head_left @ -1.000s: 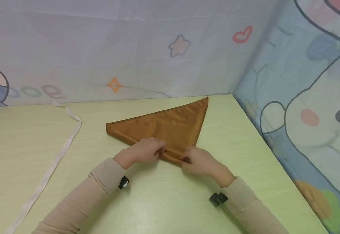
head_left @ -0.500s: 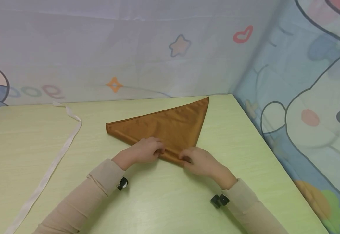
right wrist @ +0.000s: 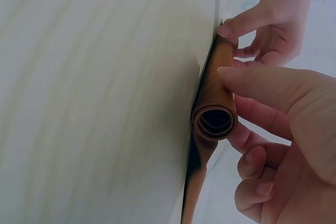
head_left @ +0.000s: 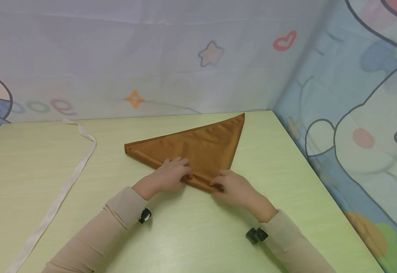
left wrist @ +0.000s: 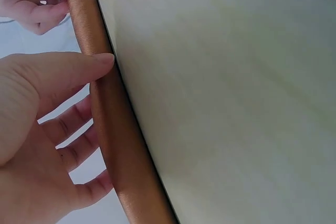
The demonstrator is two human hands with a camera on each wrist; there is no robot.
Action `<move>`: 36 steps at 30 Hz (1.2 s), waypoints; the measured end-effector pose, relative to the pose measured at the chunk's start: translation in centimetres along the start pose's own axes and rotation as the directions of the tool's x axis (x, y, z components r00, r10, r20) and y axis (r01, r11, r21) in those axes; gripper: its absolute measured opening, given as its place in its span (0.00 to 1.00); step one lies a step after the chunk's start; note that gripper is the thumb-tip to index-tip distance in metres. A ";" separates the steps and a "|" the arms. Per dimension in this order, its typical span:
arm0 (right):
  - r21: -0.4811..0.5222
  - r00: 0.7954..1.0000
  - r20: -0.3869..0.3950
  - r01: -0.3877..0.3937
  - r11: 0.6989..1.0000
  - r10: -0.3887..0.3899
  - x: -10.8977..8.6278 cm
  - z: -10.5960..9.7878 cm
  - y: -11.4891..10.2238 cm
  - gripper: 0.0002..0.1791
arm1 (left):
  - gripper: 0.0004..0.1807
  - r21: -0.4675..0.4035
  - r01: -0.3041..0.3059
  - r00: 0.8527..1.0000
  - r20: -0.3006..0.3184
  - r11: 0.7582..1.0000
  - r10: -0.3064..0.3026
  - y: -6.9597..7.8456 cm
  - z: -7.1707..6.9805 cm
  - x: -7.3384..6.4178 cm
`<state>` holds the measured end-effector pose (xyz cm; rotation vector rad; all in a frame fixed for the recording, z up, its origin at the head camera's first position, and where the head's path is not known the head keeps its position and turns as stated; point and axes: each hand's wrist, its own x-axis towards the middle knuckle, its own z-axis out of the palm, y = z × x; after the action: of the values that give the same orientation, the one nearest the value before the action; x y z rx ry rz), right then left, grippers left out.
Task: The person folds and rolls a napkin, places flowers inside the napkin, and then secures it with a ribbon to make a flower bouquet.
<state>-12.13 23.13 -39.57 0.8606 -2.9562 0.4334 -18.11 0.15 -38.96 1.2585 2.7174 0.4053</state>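
A shiny brown cloth [head_left: 205, 148], folded to a triangle-like shape, lies on the table with its near edge turned into a roll. My left hand [head_left: 170, 175] grips this roll near its middle; in the left wrist view the thumb [left wrist: 97, 66] presses the near side and the fingers reach round the far side. At the roll's right end, my right hand [head_left: 237, 189] holds it between thumb and fingers. The right wrist view shows the hollow, layered end of the roll [right wrist: 215, 121], with a loose flap of cloth hanging below it.
A long white ribbon [head_left: 65, 189] runs along the left of the pale wood-look table [head_left: 184, 235]. Printed wall cloths stand behind [head_left: 171, 57] and along the right side [head_left: 365, 159]. Each wrist wears a small black device, the right one [head_left: 256, 235] close over the table.
Both hands stay at the rolled near edge, with only small shifts of the fingers along it. The cloth's outline looks nearly the same, and the ribbon has not moved.
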 end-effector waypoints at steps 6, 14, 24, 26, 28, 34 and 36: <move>-0.008 1.000 0.020 -0.013 1.000 0.013 0.0 0.0 0.0 0.15 | 0.11 0.014 0.003 1.000 -0.006 1.000 -0.003 -0.1 0.2 0.2; -0.033 1.000 0.019 -0.008 0.999 0.009 0.3 0.2 0.2 0.13 | 0.10 0.034 0.008 1.000 -0.024 0.999 -0.008 0.0 0.3 0.5; -0.009 1.000 0.018 0.002 1.000 -0.001 0.2 0.2 0.2 0.12 | 0.09 0.047 0.007 1.000 -0.007 0.999 -0.007 0.1 0.2 0.5; 0.002 1.000 0.022 0.004 1.000 -0.004 0.1 0.2 0.2 0.12 | 0.09 0.041 0.009 1.000 0.004 0.999 -0.009 0.1 0.1 0.4; 0.016 1.000 0.024 0.011 1.000 -0.011 0.1 0.1 0.2 0.11 | 0.09 0.035 0.008 1.000 0.012 0.999 -0.009 0.1 0.1 0.3; 0.048 0.999 0.037 0.038 0.998 -0.040 -0.1 0.2 0.4 0.11 | 0.09 0.018 0.005 0.999 0.036 1.000 -0.005 -0.1 0.1 0.1; 0.058 0.998 0.040 0.042 0.997 -0.044 -0.1 0.3 0.4 0.11 | 0.10 0.011 0.007 0.999 0.049 1.000 -0.007 -0.1 0.1 0.0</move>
<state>-12.26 23.46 -39.94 0.9484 -2.9698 0.5066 -18.16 0.16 -39.07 1.2445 2.6856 0.3544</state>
